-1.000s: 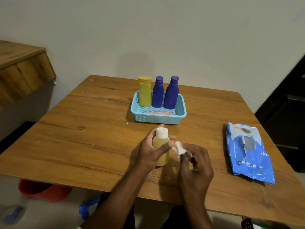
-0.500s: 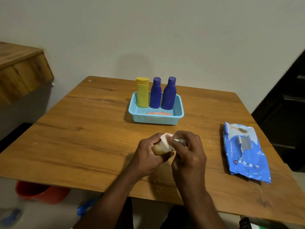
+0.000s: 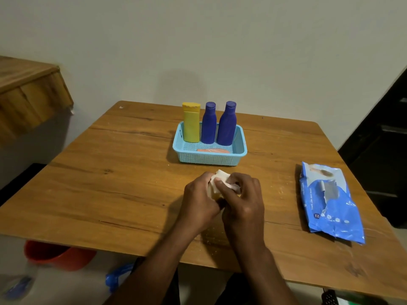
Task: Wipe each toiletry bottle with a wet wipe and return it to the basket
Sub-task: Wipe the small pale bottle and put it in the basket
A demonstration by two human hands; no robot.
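Wooden worktop (image 3: 123, 186) spreads under both hands, which meet close to the person. The left hand (image 3: 199, 202) curls round a small yellowish bottle (image 3: 214, 196), almost hidden, while the right hand (image 3: 243, 202) pinches a white wet wipe (image 3: 218, 180) folded over the bottle's top. Off to the right of the hands lies a blue wipes packet (image 3: 330, 203), flat and well apart. Beyond the hands sits a light blue basket (image 3: 209, 158) holding a yellow bottle (image 3: 191, 122) and two dark blue bottles (image 3: 209, 123) upright along its far side, with something orange (image 3: 213, 151) lying flat in front.
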